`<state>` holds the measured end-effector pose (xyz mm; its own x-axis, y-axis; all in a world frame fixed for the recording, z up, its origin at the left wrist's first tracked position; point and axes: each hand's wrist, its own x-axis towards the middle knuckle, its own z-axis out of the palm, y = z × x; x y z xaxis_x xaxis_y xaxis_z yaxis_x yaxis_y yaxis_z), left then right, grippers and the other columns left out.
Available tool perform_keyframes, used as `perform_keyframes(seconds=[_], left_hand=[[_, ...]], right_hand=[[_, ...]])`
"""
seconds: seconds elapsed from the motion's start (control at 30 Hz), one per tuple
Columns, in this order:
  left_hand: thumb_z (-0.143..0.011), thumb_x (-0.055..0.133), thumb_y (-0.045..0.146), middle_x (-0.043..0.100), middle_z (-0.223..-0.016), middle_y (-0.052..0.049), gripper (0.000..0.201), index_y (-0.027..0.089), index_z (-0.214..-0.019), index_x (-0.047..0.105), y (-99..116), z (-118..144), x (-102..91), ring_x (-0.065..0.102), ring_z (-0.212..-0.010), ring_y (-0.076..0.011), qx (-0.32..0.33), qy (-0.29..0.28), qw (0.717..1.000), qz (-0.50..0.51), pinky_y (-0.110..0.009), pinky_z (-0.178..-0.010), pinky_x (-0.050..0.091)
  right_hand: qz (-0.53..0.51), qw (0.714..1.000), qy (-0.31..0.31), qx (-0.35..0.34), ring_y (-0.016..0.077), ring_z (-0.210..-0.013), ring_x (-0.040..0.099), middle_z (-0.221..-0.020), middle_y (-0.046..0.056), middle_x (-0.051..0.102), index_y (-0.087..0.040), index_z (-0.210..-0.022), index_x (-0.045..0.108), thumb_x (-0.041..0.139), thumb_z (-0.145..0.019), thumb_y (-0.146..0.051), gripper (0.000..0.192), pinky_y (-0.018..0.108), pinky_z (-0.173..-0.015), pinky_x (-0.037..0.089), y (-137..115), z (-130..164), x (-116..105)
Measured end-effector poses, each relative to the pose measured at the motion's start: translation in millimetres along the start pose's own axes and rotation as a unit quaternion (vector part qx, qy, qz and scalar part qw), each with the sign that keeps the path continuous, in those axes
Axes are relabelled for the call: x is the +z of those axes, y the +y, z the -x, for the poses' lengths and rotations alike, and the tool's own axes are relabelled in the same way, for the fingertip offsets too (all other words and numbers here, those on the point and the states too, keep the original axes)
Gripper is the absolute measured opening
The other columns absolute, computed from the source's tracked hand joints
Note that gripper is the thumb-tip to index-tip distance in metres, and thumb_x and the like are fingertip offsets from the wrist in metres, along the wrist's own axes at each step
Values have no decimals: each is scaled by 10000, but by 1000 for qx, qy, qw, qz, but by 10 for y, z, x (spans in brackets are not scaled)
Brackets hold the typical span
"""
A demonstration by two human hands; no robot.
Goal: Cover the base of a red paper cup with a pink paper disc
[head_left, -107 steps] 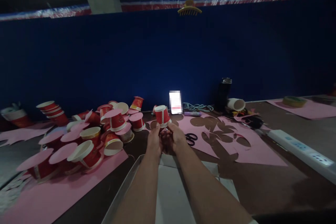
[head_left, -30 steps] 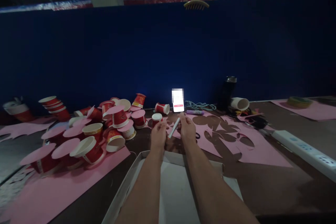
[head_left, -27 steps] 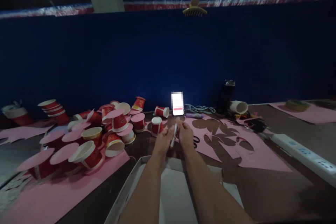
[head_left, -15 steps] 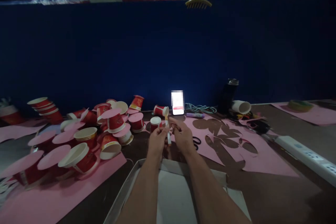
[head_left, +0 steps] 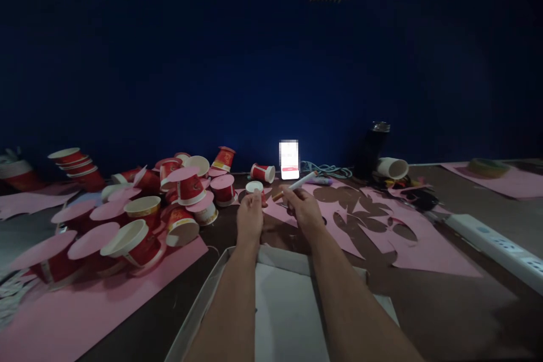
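My right hand (head_left: pixel 303 209) holds a white stick-shaped pen or glue stick (head_left: pixel 299 182) pointing up to the right, its orange tip (head_left: pixel 276 197) toward my left hand. My left hand (head_left: pixel 250 219) has its fingers bunched against the lower part of a small red paper cup (head_left: pixel 254 187) standing upside down on the table. It is too dark to tell whether it grips the cup or something small. Both forearms reach over a white cardboard box (head_left: pixel 203 308).
A heap of red paper cups (head_left: pixel 139 220), many capped with pink discs, lies at the left on pink paper (head_left: pixel 97 305). Cut-out pink sheets (head_left: pixel 382 232), a lit phone (head_left: pixel 289 159), a dark flask (head_left: pixel 373 147), and a power strip (head_left: pixel 492 243) are at the right.
The red cup held in both hands 3.6 s ago now stands on the table. The white stick has swung from upright to slanting right in my right hand, and my left hand has left it.
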<state>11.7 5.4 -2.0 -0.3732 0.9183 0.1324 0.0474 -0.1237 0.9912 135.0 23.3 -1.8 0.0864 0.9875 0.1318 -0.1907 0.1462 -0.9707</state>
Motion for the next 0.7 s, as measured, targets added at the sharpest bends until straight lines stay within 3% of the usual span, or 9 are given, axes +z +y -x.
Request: perform_keyframes(seconds=[0.1,0.2,0.33,0.53,0.7], left_hand=[[-863,445,497,670,-833,-65,388,165,-924,636,21,41,16,583,-674,-151,53,-61,992,-94,-261,-618,424],[-889,424,428,668,-795,-61,324,168,-844,614,47,101,51,597,-709,-166,61,-117,979,-159,-271,-660,421],[-902,396,429,648,-751,-51,321,182,-786,565,25,138,87,592,-712,-171,75,-134,957,-244,-270,-650,403],[-947,222,404,667,-877,-107,411,190,-851,559,-20,197,142,623,-824,-218,103,-162,881,-432,-306,-673,405],[-950,188,418,681,-916,-124,450,186,-913,572,68,283,162,644,-870,-240,87,-167,855,-483,-324,-704,428]], right_hand=[[-40,997,-51,35,52,-407,342,-475,-76,417,-141,-773,635,705,-660,-517,399,198,-408,264,4,6,13],[-22,996,-68,54,51,-409,358,-499,-62,465,-136,-800,638,704,-652,-526,423,196,-403,257,32,9,21],[-9,997,-31,63,56,-392,344,-474,-70,438,-147,-796,645,642,-685,-572,440,204,-398,252,86,-23,-4],[40,994,39,98,73,-358,349,-406,-64,404,-181,-574,564,623,-695,-557,399,217,-376,262,243,-75,-4],[15,994,80,66,79,-335,338,-382,-62,382,-204,-529,505,619,-712,-552,410,211,-334,258,286,-125,-63]])
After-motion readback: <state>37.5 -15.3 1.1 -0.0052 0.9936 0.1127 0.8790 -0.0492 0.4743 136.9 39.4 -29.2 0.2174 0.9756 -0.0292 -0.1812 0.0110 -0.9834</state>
